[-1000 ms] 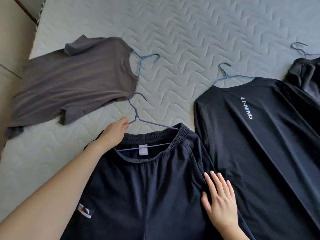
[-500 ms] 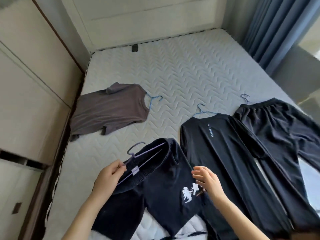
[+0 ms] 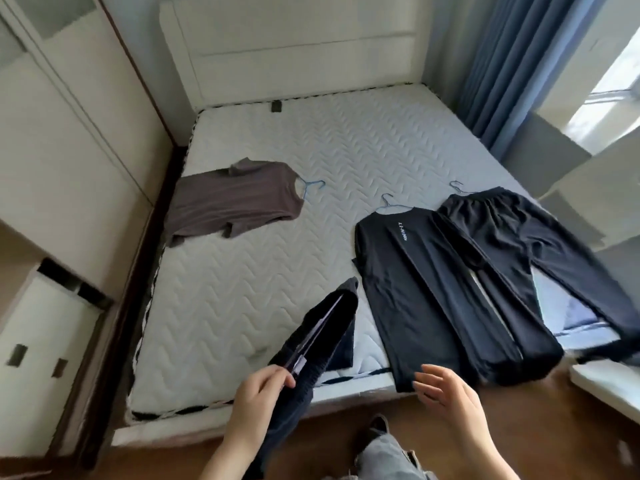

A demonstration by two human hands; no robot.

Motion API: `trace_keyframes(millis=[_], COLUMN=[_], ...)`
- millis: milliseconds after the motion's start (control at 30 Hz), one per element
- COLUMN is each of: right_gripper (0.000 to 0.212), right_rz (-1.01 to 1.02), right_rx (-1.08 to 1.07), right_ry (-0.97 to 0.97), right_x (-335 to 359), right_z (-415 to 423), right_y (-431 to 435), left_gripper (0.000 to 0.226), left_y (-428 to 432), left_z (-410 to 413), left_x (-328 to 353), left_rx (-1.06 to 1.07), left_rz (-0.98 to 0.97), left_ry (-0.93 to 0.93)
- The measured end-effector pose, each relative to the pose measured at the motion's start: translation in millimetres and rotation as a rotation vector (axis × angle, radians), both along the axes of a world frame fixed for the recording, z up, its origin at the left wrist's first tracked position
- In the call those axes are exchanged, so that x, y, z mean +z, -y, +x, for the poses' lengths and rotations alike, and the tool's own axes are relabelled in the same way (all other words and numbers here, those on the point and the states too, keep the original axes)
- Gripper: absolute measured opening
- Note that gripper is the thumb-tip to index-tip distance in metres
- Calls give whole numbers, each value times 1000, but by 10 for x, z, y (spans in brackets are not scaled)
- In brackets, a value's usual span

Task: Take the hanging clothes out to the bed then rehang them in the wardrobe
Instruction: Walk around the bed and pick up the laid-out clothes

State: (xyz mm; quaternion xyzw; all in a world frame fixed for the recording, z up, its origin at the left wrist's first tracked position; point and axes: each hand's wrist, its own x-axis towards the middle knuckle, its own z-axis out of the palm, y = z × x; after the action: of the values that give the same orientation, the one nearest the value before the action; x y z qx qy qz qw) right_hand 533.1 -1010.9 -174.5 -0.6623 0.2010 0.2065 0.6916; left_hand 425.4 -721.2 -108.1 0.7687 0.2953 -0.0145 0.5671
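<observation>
The left hand (image 3: 258, 388) has its fingers curled round the near end of a purple hanger (image 3: 316, 331) that carries the dark shorts (image 3: 334, 320). The hanger slants away toward one o'clock above the foot of the bed (image 3: 242, 306), and the shorts' fabric droops below the hand. The right hand (image 3: 448, 393) hovers at three o'clock from it with fingers loosely spread, and it holds nothing.

Just beyond the right hand, at twelve o'clock, a long-sleeved dark top (image 3: 408, 271) lies flat on the mattress on a blue hanger (image 3: 389, 204), with its hem over the foot edge. Dark trousers (image 3: 502, 237) lie just beside it at two o'clock (one leg overlaps the top's sleeve). A grey T-shirt (image 3: 235, 202) lies well apart at eleven o'clock, near the mattress's left edge.

Pale wardrobe doors (image 3: 69, 140) stand along the nine o'clock side, a white headboard (image 3: 294, 57) stands at twelve, and a blue curtain (image 3: 502, 64) hangs at one. Wooden floor (image 3: 339, 414) shows below the hands.
</observation>
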Motion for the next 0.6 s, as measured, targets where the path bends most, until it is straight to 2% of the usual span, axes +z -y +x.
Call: trace_keyframes(millis=[100, 200, 300, 367, 433, 600], right_gripper=[34, 33, 33, 31, 31, 33], right_rz=[0, 6, 10, 0, -19, -60], right_rx=[-163, -293, -408, -501, -583, -698], right_ry=[-27, -67, -67, -52, -46, -63], right_x=[-115, -127, -78, -50, -66, -212], right_z=[-640, -1151, -1519, -1720, -1891, -2188], right_y=[174, 379, 647, 876, 1110, 1775], left_gripper=[38, 31, 39, 34, 26, 21], left_y=[-92, -66, 116, 316, 529, 1292], left_z=[-411, -586, -500, -376, -246, 49], left_x=[-213, -287, -182, -53, 19, -78], left_rx=[-41, -168, -234, -333, -445, -543], left_rz=[-39, 87, 184, 194, 212, 207], left_ry=[-57, -43, 48, 71, 75, 11])
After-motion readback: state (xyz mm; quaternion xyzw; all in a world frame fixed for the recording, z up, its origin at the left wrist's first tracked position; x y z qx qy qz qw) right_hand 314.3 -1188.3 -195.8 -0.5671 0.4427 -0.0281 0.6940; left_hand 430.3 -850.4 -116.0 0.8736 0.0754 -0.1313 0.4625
